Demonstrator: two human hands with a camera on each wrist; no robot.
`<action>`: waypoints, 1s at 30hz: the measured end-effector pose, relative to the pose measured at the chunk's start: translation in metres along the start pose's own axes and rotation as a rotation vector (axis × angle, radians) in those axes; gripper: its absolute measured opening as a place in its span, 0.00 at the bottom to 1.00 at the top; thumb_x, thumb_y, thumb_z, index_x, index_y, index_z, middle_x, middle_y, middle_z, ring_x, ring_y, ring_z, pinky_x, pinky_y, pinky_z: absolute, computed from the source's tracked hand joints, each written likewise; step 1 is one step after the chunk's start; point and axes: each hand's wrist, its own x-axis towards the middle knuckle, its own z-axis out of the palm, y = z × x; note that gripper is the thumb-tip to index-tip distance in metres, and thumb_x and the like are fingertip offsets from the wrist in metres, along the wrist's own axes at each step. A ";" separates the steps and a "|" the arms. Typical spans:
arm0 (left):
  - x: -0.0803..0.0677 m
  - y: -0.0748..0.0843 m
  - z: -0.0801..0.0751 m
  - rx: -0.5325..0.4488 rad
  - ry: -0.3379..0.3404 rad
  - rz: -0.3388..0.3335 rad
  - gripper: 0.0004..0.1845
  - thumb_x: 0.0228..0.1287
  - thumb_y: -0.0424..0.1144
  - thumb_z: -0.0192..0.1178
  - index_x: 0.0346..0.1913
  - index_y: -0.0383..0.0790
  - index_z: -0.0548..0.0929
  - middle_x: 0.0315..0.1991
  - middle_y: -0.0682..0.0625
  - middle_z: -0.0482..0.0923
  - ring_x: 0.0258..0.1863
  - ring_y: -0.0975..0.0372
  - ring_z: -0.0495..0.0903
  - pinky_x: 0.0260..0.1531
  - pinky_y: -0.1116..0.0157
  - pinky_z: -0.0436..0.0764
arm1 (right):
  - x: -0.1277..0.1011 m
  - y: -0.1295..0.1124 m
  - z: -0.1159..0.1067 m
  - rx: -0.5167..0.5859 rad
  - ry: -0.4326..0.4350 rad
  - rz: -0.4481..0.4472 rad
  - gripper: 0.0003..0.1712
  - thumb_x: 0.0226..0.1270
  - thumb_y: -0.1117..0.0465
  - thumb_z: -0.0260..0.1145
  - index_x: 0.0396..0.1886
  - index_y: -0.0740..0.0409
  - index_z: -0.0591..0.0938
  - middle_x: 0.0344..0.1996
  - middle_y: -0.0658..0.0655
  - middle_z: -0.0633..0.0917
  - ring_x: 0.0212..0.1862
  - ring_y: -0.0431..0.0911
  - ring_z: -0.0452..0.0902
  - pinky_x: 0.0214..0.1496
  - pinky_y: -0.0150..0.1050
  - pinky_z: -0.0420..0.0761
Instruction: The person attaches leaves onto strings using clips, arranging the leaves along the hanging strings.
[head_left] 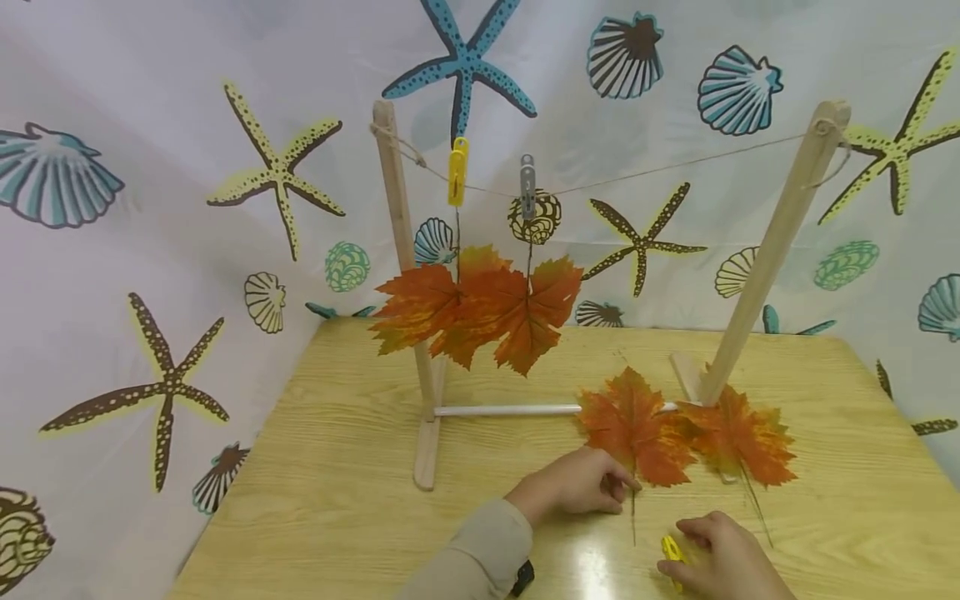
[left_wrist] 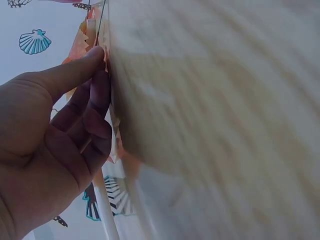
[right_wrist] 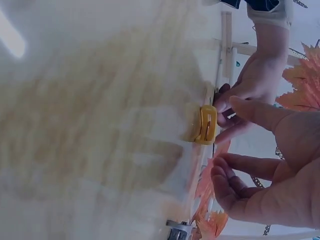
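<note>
My left hand [head_left: 588,483] pinches the thin stem of an orange artificial maple leaf [head_left: 633,425] between thumb and forefinger. In the left wrist view, the left hand's fingertips [left_wrist: 100,55] meet at that stem. My right hand [head_left: 723,558] hovers around a yellow clothespin [head_left: 672,557] on the table, thumb and fingers apart. The right wrist view shows the yellow clothespin [right_wrist: 207,125] standing in the gap between them. A second loose maple leaf [head_left: 738,437] lies to the right. Two more maple leaves [head_left: 528,312] hang from the string by a yellow clothespin [head_left: 457,173] and a grey clothespin [head_left: 528,187].
Between two wooden posts [head_left: 772,250] runs a sagging string [head_left: 675,167]. A white rod [head_left: 510,410] joins the posts low down. Another grey clothespin [right_wrist: 178,230] rests on the table in the right wrist view. Behind the wooden table [head_left: 322,500] hangs a seashell-patterned cloth [head_left: 187,250].
</note>
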 end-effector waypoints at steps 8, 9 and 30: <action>0.011 0.004 0.003 0.042 -0.020 -0.010 0.10 0.61 0.36 0.61 0.44 0.52 0.85 0.28 0.65 0.76 0.27 0.74 0.73 0.28 0.77 0.73 | 0.000 0.010 0.000 0.016 -0.085 0.133 0.30 0.39 0.43 0.76 0.36 0.62 0.84 0.33 0.53 0.83 0.36 0.47 0.78 0.36 0.47 0.78; 0.012 0.004 0.003 0.035 -0.017 -0.015 0.09 0.61 0.36 0.61 0.42 0.52 0.85 0.28 0.65 0.77 0.27 0.75 0.73 0.28 0.77 0.73 | 0.000 0.011 0.001 0.025 -0.087 0.153 0.30 0.38 0.43 0.76 0.35 0.62 0.84 0.33 0.52 0.83 0.36 0.47 0.78 0.37 0.47 0.78; 0.009 0.016 0.000 0.478 0.062 0.044 0.04 0.55 0.46 0.66 0.32 0.63 0.87 0.33 0.72 0.79 0.35 0.78 0.76 0.37 0.75 0.74 | -0.008 0.018 0.010 0.150 -0.069 0.255 0.27 0.37 0.44 0.76 0.31 0.59 0.80 0.24 0.51 0.79 0.26 0.44 0.74 0.26 0.37 0.75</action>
